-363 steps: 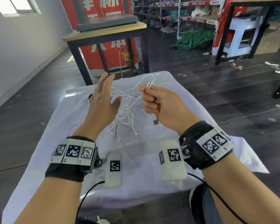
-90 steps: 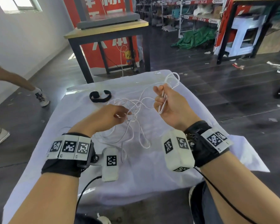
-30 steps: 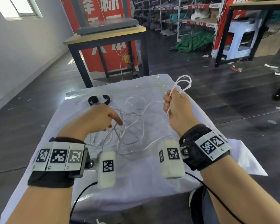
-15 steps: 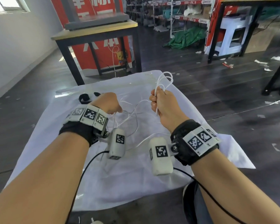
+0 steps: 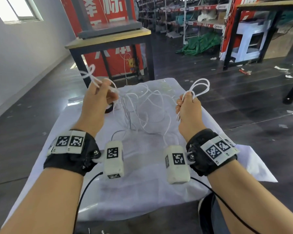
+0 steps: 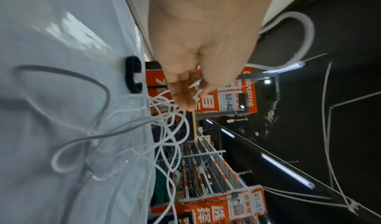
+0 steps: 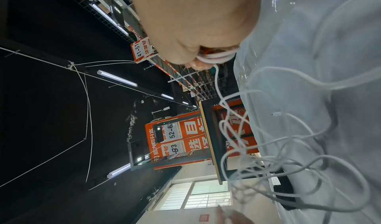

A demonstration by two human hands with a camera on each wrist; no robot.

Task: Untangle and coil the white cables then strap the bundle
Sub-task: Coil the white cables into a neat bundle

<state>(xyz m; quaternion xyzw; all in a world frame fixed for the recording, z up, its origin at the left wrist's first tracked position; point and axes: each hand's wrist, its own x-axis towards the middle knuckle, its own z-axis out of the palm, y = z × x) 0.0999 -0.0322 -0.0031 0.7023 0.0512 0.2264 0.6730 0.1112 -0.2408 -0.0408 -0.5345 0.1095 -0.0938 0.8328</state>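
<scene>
Gripping white cables [image 5: 142,105], both left hand [image 5: 98,98] and right hand [image 5: 188,107] curl fingers [image 5: 181,100] tight.

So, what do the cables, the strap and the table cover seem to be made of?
Cables: smooth white plastic sheath, probably; they bend in soft loops.
Strap: black, matte, fuzzy-edged, perhaps hook-and-loop fabric.
Cover: thin white sheet with glossy glints, likely plastic film or coated cloth.

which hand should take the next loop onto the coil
Probably the right hand: it already grips a small coil. The left hand only pinches loose white cable, so it suits feeding slack across.
</scene>
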